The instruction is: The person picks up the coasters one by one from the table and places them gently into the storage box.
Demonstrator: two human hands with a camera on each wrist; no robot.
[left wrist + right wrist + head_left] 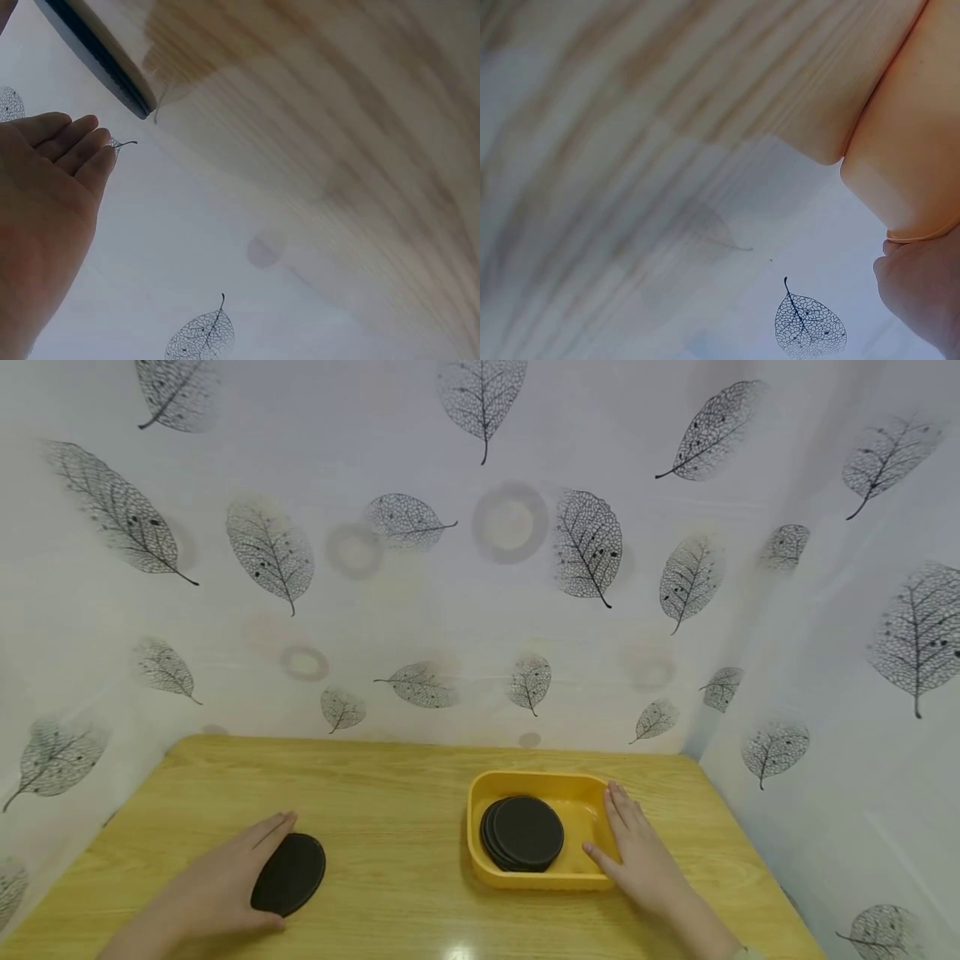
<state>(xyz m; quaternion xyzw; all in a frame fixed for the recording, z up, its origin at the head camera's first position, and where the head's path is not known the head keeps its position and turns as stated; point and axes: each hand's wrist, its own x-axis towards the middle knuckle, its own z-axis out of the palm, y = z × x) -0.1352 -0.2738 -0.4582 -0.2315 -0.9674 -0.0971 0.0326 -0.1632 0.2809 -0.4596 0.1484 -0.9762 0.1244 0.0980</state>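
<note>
A flat round black disc (292, 877) lies at the left of the wooden table. My left hand (225, 877) is spread beside it, thumb near its close edge and straight fingers by its far edge. In the left wrist view a gap shows between those fingers (75, 146) and the disc's rim (97, 64). Several like discs (528, 831) are stacked in the left half of a yellow plastic tub (540, 881). On the tub's right rim rests my right hand (641, 856), fingers extended along the wall and thumb reaching over the inside. Its fingertips are partly hidden in the right wrist view.
The light wooden table (390, 827) has rounded far corners. Behind it and along both sides hangs a pale curtain (420, 610) printed with dark leaves. Bare tabletop shows between the lone disc and the tub.
</note>
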